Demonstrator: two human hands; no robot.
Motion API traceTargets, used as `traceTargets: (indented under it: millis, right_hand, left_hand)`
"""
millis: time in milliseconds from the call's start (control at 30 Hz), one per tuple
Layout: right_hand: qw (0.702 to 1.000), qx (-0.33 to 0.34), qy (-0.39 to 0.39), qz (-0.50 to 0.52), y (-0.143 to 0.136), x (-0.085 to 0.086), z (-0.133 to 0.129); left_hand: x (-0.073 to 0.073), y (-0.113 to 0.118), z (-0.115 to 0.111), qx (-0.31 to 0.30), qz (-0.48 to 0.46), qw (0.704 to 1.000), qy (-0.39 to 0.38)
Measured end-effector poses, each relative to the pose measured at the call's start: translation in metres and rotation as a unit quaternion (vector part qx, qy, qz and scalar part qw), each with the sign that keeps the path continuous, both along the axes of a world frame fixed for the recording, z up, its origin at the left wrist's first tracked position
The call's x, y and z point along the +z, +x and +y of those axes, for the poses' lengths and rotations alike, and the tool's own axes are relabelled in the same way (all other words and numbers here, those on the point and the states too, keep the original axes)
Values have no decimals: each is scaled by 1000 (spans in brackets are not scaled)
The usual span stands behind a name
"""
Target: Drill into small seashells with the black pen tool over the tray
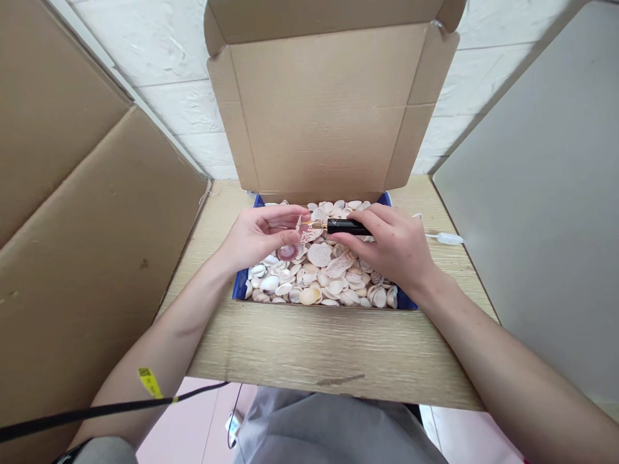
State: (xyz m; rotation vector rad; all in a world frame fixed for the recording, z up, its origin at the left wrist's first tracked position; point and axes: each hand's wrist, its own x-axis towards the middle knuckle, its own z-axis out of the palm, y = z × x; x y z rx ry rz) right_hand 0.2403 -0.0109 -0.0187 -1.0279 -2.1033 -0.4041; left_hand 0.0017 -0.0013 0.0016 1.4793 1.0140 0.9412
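My left hand (258, 237) pinches a small seashell (298, 223) between thumb and fingertips, above the box of shells. My right hand (397, 243) is wrapped round a black mini electric drill (344, 226), held level with its brass-coloured front end pointing left. The thin tip reaches toward the held shell; whether it touches is too small to tell. Beneath both hands lies a heap of pale seashells (320, 255), among them a purple-ringed shell (288, 252). They fill an open cardboard box (329, 116) with blue inner edges, its lid standing up at the back.
A white cable connector (449, 238) lies right of the box on the wooden table (309, 341). Cardboard panels (97, 212) wall the left side, and a grey panel (536, 193) the right. A black cable with a yellow tag (151, 383) crosses near my left forearm.
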Motion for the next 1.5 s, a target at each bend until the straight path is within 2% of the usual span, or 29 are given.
traceTargets:
  millis: [267,733,967,1500]
  right_hand:
    - [999,2,-41,-18,0,-2,0]
    - [996,23,-81,-24,0,-2,-2]
    - [989,52,-132,-39,-1,2,-4]
    - [995,40,-91,-25,-1,2,-4]
  left_hand:
    - [1,6,-4,-37,-48,997,-38]
    - [-1,9,-7,-28,-48,998,-41]
    - [-2,10,-7,-12,-41,999,-34]
    - [-1,11,-8,-2,-62,997,-49]
